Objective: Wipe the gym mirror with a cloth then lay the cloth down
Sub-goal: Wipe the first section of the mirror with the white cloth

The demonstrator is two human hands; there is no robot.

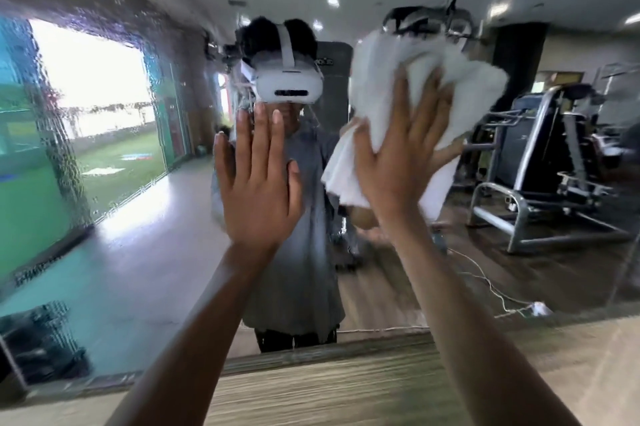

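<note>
A large gym mirror [145, 203] fills the wall in front of me, its left part covered in water droplets. My right hand [405, 155] presses a crumpled white cloth [388, 65] flat against the glass, fingers spread and straight. My left hand [259, 179] is raised beside it, palm toward the mirror with fingers straight, and holds nothing. The cloth looks blurred by motion. A person's reflection stands behind both hands in the glass.
The mirror's lower edge meets a wood-grain floor [346, 387]. Reflected in the glass are gym machines [540, 162] at the right, a white cable [498, 290] on the floor and a bright doorway [100, 86] at the left.
</note>
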